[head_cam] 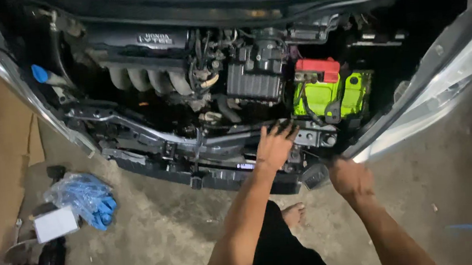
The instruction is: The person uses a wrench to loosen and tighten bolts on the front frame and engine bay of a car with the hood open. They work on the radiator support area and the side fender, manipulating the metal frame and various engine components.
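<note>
Your left hand (274, 145), grip wide, is pressing the front crossmember (236, 141); slipping toward one o'clock risks touching the green battery (328, 94). Your right hand (350, 177) is gripping something I cannot tell.

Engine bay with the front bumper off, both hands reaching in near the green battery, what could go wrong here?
1. The left hand rests on the front crossmember close to the battery; its red terminal cover spans only part of the top, so a slip could touch live metal.
2. A bare foot stands on the concrete floor under the car's open front; a dropped part could hurt it.
3. The right hand grips by the headlight edge, where light is poor and edges may cut.
</note>
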